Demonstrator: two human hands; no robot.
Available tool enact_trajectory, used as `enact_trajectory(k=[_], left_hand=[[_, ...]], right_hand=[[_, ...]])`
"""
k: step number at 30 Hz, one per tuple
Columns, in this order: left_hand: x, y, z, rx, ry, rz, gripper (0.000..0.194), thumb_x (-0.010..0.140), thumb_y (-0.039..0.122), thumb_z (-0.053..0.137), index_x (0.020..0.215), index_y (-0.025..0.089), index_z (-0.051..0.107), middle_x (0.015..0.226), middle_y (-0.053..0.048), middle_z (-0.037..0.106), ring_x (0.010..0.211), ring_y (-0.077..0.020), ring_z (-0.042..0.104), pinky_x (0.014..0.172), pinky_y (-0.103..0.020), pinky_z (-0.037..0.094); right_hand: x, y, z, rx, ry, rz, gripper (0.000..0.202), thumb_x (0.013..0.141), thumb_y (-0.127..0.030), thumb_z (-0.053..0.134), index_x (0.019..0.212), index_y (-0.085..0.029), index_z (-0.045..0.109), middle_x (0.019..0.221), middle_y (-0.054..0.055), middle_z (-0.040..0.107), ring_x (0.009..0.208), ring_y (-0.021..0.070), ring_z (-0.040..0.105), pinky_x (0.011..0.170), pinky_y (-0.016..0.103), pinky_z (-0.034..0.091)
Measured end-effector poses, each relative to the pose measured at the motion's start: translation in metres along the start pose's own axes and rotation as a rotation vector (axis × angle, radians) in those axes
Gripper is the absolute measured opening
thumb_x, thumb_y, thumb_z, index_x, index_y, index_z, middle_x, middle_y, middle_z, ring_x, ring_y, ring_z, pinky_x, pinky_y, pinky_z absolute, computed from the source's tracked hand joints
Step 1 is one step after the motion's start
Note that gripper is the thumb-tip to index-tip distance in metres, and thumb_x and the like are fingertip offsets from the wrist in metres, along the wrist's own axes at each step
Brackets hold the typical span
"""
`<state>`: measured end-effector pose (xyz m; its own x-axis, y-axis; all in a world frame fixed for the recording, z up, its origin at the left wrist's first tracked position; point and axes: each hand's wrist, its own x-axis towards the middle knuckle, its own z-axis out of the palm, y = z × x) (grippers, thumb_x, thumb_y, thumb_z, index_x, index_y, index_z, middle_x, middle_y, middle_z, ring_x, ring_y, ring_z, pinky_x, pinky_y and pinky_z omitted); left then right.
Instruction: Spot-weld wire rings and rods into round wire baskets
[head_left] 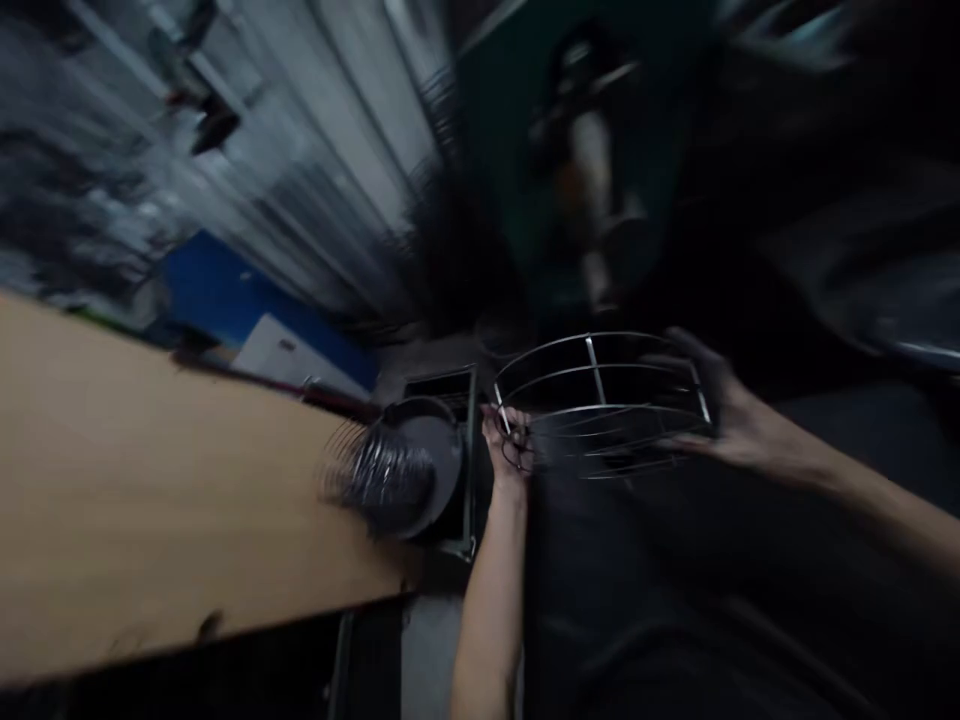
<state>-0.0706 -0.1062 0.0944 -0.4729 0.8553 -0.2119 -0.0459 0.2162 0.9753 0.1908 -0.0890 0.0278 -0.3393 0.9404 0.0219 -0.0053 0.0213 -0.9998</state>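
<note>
Fingers [684, 442], parted on the right hand [724, 415] and curled on the left hand [510, 440], held the wire frame [596, 370] between them; left of these stood the table [187, 500], in a dim room.

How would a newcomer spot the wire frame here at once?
Start at the pale wooden tabletop, go right past the bunched wire rings to the left hand and right hand. The wire frame spans between them; its widely spaced curved wires and short bright crossbars set it apart from the tightly packed rings.
</note>
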Motion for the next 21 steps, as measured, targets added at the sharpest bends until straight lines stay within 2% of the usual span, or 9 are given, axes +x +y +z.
enact_trajectory(k=[2,4,7,9,11,13,16,18,21], left_hand=[[-0.007,-0.025,0.016,0.116,-0.137,-0.058,0.055,0.074,0.071,0.054,0.081,0.016,0.049,0.073,-0.004,0.052,0.068,-0.0135,0.054,0.075,-0.028,0.049],[-0.011,-0.039,0.020,0.327,-0.303,-0.022,0.058,0.077,0.067,0.054,0.108,0.018,0.052,0.109,-0.010,0.055,0.108,-0.0221,0.053,0.097,-0.036,0.043],[-0.019,-0.054,0.024,0.804,-0.636,0.198,0.099,0.062,0.054,0.077,0.140,0.025,0.026,0.143,-0.012,0.029,0.136,-0.0309,0.025,0.114,-0.047,0.022],[-0.029,-0.065,0.029,0.923,-0.784,0.202,0.100,0.065,0.047,0.078,0.144,0.028,0.019,0.145,-0.011,0.025,0.135,-0.0316,0.026,0.114,-0.049,0.025],[-0.036,-0.075,0.035,0.954,-0.799,0.136,0.077,0.077,0.044,0.068,0.140,0.026,0.026,0.138,-0.012,0.034,0.130,-0.0287,0.036,0.110,-0.048,0.033],[-0.037,-0.081,0.040,0.980,-0.730,0.088,0.059,0.082,0.040,0.062,0.131,0.023,0.035,0.129,-0.011,0.042,0.123,-0.0254,0.043,0.107,-0.046,0.037],[-0.030,-0.081,0.041,1.028,-0.718,0.063,0.054,0.080,0.037,0.065,0.124,0.022,0.038,0.125,-0.009,0.044,0.119,-0.0233,0.045,0.106,-0.044,0.038],[-0.026,-0.079,0.040,1.045,-0.754,0.029,0.052,0.081,0.035,0.064,0.123,0.023,0.038,0.123,-0.008,0.046,0.116,-0.0221,0.047,0.103,-0.042,0.040],[-0.024,-0.078,0.037,1.057,-0.771,-0.016,0.048,0.082,0.035,0.063,0.122,0.022,0.039,0.118,-0.008,0.049,0.110,-0.0217,0.051,0.098,-0.041,0.044]], right_hand=[[-0.017,0.004,-0.023,-0.044,0.099,0.004,0.096,0.073,-0.059,0.065,0.149,-0.030,0.013,0.131,0.013,0.044,0.112,0.0247,0.053,0.092,0.038,0.048],[-0.025,0.008,-0.031,-0.224,0.130,-0.004,0.087,0.072,-0.048,0.069,0.144,-0.023,0.029,0.125,0.015,0.047,0.110,0.0278,0.052,0.095,0.044,0.044],[-0.029,0.012,-0.026,-0.566,-0.085,0.079,0.081,0.069,-0.036,0.072,0.141,-0.017,0.040,0.117,0.019,0.050,0.107,0.0340,0.049,0.091,0.052,0.040],[-0.029,0.017,-0.026,-0.586,-0.283,0.133,0.088,0.067,-0.037,0.074,0.144,-0.017,0.037,0.122,0.020,0.048,0.111,0.0366,0.047,0.092,0.055,0.037],[-0.032,0.031,-0.044,-0.390,-0.369,0.118,0.096,0.068,-0.044,0.073,0.148,-0.017,0.028,0.130,0.019,0.045,0.118,0.0335,0.044,0.097,0.050,0.036],[-0.037,0.059,-0.082,-0.252,-0.233,0.158,0.082,0.078,-0.046,0.063,0.147,-0.017,0.030,0.132,0.014,0.046,0.118,0.0251,0.046,0.099,0.038,0.038],[-0.047,0.120,-0.155,-0.688,0.231,0.608,0.039,0.090,-0.037,0.051,0.118,-0.012,0.060,0.108,0.015,0.057,0.096,0.0212,0.054,0.087,0.033,0.040],[-0.055,0.158,-0.193,-0.832,0.249,0.760,0.030,0.084,-0.028,0.059,0.102,-0.004,0.064,0.098,0.021,0.058,0.082,0.0223,0.051,0.078,0.035,0.038],[-0.064,0.198,-0.219,-0.889,0.195,0.813,0.024,0.080,-0.018,0.062,0.098,-0.003,0.065,0.095,0.023,0.058,0.071,0.0175,0.042,0.072,0.033,0.032]])
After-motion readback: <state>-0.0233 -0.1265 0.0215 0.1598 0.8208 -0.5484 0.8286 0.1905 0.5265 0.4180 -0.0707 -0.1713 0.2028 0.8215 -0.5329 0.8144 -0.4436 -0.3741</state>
